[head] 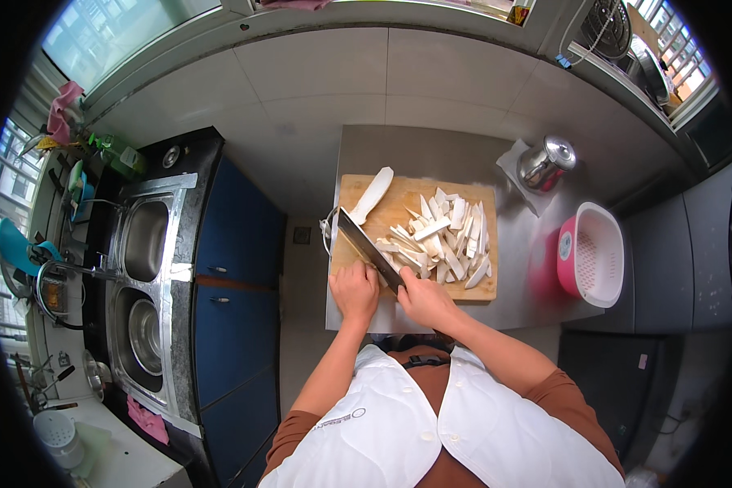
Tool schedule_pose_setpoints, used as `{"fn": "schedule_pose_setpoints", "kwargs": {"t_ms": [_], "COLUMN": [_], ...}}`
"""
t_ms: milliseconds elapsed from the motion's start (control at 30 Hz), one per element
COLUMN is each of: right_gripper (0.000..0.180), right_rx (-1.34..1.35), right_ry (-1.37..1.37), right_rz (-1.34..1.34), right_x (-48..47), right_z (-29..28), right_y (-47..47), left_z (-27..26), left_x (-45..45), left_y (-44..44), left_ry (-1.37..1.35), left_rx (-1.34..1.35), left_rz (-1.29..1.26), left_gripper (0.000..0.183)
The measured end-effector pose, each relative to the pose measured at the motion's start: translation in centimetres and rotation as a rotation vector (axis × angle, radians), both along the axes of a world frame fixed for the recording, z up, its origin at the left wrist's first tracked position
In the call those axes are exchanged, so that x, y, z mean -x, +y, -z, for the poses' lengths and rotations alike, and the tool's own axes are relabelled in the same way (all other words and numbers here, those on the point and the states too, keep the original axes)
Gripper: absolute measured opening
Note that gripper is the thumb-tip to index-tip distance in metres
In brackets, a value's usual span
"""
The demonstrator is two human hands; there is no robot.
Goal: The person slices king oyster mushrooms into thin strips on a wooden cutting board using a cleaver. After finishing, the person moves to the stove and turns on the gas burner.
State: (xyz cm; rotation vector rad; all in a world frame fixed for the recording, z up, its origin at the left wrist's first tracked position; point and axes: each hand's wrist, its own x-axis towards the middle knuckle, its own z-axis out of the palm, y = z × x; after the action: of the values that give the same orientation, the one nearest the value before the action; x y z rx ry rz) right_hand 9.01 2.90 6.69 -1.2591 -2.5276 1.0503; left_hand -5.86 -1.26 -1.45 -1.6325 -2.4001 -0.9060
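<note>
My right hand [426, 299] grips the end of a broad dark-bladed kitchen knife [366, 245], which lies slantwise over the left part of a wooden cutting board [487, 287]. Curled fingers of my left hand [355, 290] rest at the board's front left edge, close against the blade; what lies under them is hidden. To the right of the knife spreads a pile of pale cut strips [445, 235], apparently king oyster mushroom. One long uncut piece [373, 194] of the same kind lies at the board's far left, past the blade.
Board and knife are on a stainless steel table [402, 146] against a tiled wall. A lidded metal pot [543, 163] stands at back right, a pink and white colander basket [592, 255] at right. Leftward is a double-basin sink [177, 268] above blue cabinets [235, 341].
</note>
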Motion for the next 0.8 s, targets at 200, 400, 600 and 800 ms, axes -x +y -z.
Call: {"fn": "schedule_pose_setpoints", "kwargs": {"t_ms": [200, 400, 600, 800], "right_gripper": [0.018, 0.019, 0.018, 0.017], "right_rx": [-0.001, -0.029, -0.026, -0.038], "right_ry": [-0.022, -0.003, 0.009, -0.020], "right_rz": [0.000, 0.003, 0.018, 0.008], "right_x": [-0.6, -0.2, -0.4, -1.3], "right_z": [-2.8, -1.5, -2.6, -3.7], "right_y": [0.1, 0.1, 0.0, -0.3], "left_z": [0.5, -1.1, -0.4, -0.4], "left_x": [0.2, 0.1, 0.0, -0.4], "left_y": [0.0, -0.5, -0.4, 0.2], "left_ry": [-0.035, -0.110, -0.030, -0.014], "left_rx": [-0.004, -0.001, -0.029, -0.006], "left_rz": [-0.023, 0.045, 0.044, 0.005], "left_gripper": [0.022, 0.024, 0.022, 0.022]}}
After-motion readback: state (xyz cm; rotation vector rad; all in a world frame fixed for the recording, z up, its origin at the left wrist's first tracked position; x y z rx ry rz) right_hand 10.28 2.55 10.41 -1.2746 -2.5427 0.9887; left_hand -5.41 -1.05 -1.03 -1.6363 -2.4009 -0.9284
